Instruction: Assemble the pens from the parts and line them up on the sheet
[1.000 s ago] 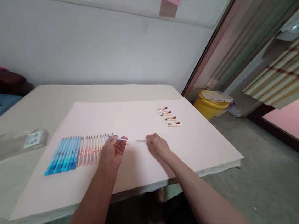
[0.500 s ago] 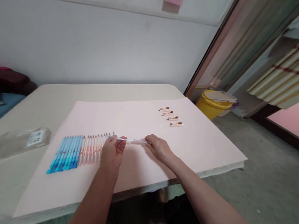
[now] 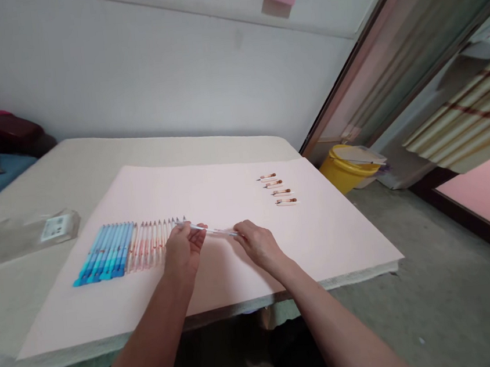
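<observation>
My left hand (image 3: 182, 249) is closed in a pinch around a thin, whitish pen refill (image 3: 197, 227), which slants down to the right. My right hand (image 3: 259, 244) has its fingers closed on a clear, slim pen barrel (image 3: 225, 231). The refill's right end meets the barrel between my hands; how far it reaches inside is too fine to tell. Close by on the left, several pale pens with pinkish patterns (image 3: 146, 246) lie side by side, partly hidden by my left hand. Beyond them is a row of several blue pens (image 3: 105, 252).
Several short pen parts with brown ends (image 3: 281, 192) lie in a slanting column at the right of the pink sheet (image 3: 321, 245). A clear plastic bag (image 3: 18, 239) rests at the table's left. A yellow bucket (image 3: 342, 173) stands on the floor beyond the right edge.
My right hand has shifted slightly left with the barrel, closer to my left hand. My left hand keeps its pinch. The view has moved a little.
</observation>
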The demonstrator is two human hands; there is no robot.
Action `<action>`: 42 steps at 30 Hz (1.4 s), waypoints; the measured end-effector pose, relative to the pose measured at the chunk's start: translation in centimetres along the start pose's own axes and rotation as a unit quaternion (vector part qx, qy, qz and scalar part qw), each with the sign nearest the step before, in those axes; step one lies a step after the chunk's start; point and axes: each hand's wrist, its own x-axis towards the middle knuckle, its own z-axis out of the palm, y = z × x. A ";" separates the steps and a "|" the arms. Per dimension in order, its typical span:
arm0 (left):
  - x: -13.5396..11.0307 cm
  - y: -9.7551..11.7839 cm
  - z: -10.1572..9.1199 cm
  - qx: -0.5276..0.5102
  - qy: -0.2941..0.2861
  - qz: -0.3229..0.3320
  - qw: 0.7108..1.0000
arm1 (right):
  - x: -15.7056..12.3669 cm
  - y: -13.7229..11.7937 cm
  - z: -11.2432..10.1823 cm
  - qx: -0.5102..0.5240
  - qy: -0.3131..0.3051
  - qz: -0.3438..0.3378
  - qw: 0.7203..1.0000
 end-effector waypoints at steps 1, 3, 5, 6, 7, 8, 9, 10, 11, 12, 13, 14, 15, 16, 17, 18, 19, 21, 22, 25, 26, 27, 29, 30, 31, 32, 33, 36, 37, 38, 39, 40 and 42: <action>-0.1 -0.1 0.0 0.001 -0.001 0.002 1.000 | -0.1 -0.3 -0.1 -0.001 0.002 -0.001 1.000; -0.3 -0.2 0.1 0.008 -0.002 0.008 1.000 | -0.2 -0.8 -0.3 -0.002 0.006 -0.004 1.000; -0.5 -0.4 0.2 0.020 0.003 0.007 1.000 | -0.3 -1.4 -0.5 -0.005 0.010 -0.008 1.000; -0.6 -0.5 0.3 0.028 0.008 0.004 1.000 | -0.4 -1.6 -0.5 -0.007 0.012 -0.010 1.000; -0.8 -0.6 0.4 0.036 0.014 0.001 0.999 | -0.5 -1.8 -0.5 -0.009 0.013 -0.011 1.000; -0.9 -0.6 0.4 0.044 0.019 -0.003 0.999 | -0.5 -2.0 -0.5 -0.012 0.015 -0.012 1.000; -1.1 -0.7 0.5 0.051 0.021 -0.005 0.998 | -0.5 -2.1 -0.5 -0.014 0.016 -0.013 1.000; -1.2 -0.8 0.5 0.058 0.021 -0.005 0.998 | -0.5 -2.1 -0.5 -0.016 0.018 -0.013 1.000; -1.3 -0.8 0.6 0.065 0.019 -0.005 0.998 | -0.5 -2.2 -0.4 -0.017 0.020 -0.013 1.000; -1.4 -0.8 0.6 0.070 0.016 -0.004 0.997 | -0.5 -2.1 -0.4 -0.018 0.021 -0.013 1.000; -1.6 -0.8 0.6 0.073 0.014 -0.004 0.997 | -0.5 -2.1 -0.3 -0.017 0.021 -0.012 1.000; -1.6 -0.8 0.7 0.074 0.013 -0.005 0.997 | -0.5 -2.0 -0.3 -0.014 0.022 -0.010 1.000; -1.7 -0.8 0.7 0.074 0.012 -0.005 0.997 | -0.5 -2.0 -0.2 -0.009 0.023 -0.008 1.000; -1.7 -0.8 0.7 0.073 0.011 -0.007 0.997 | -0.5 -1.9 -0.2 -0.003 0.025 -0.006 1.000; -1.8 -0.8 0.8 0.072 0.011 -0.008 0.997 | -0.5 -1.9 -0.2 0.005 0.027 -0.005 1.000; -1.8 -0.7 0.8 0.072 0.012 -0.009 0.997 | -0.5 -1.8 -0.2 0.014 0.028 -0.004 0.999; -1.8 -0.7 0.8 0.073 0.012 -0.011 0.997 | -0.5 -1.8 -0.1 0.025 0.029 -0.004 0.999; -1.7 -0.7 0.8 0.074 0.012 -0.012 0.997 | -0.4 -1.7 -0.1 0.047 0.030 -0.002 0.998; -1.7 -0.7 0.7 0.075 0.011 -0.012 0.997 | -0.4 -1.7 0.0 0.058 0.031 -0.001 0.998; -1.6 -0.7 0.6 0.072 0.003 -0.009 0.997 | -0.3 -1.7 0.1 0.083 0.033 0.005 0.996; -1.6 -0.8 0.6 0.070 0.000 -0.009 0.997 | -0.3 -1.7 0.1 0.089 0.032 0.007 0.995; -1.6 -0.8 0.6 0.069 -0.002 -0.008 0.998 | -0.3 -1.7 0.2 0.094 0.032 0.009 0.995; -1.6 -0.8 0.6 0.067 -0.003 -0.009 0.998 | -0.2 -1.8 0.2 0.102 0.033 0.012 0.994; -1.6 -0.8 0.6 0.067 -0.002 -0.009 0.998 | -0.2 -1.9 0.2 0.105 0.034 0.014 0.994; -1.7 -0.8 0.7 0.067 -0.001 -0.008 0.998 | -0.2 -1.9 0.2 0.109 0.035 0.016 0.993; -1.7 -0.9 0.7 0.067 -0.002 -0.006 0.998 | -0.2 -1.9 0.2 0.114 0.037 0.018 0.993; -1.7 -0.9 0.7 0.068 -0.003 -0.003 0.998 | -0.2 -1.9 0.2 0.122 0.040 0.020 0.992; -1.8 -0.9 0.8 0.070 -0.008 0.011 0.997 | -0.1 -2.0 0.2 0.196 0.036 0.036 0.979; -1.8 -0.9 0.8 0.071 -0.009 0.014 0.997 | -0.1 -2.1 0.2 0.239 0.028 0.050 0.969; -1.8 -0.9 0.8 0.072 -0.012 0.016 0.997 | -0.1 -2.1 0.2 0.287 0.018 0.066 0.955; -1.8 -0.9 0.8 0.072 -0.015 0.016 0.997 | -0.1 -2.2 0.2 0.337 0.009 0.084 0.938; -1.8 -0.8 0.8 0.073 -0.019 0.016 0.997 | 0.0 -2.2 0.2 0.383 0.001 0.100 0.918; -1.7 -0.8 0.7 0.076 -0.027 0.014 0.997 | 0.0 -2.4 0.4 0.455 -0.007 0.125 0.882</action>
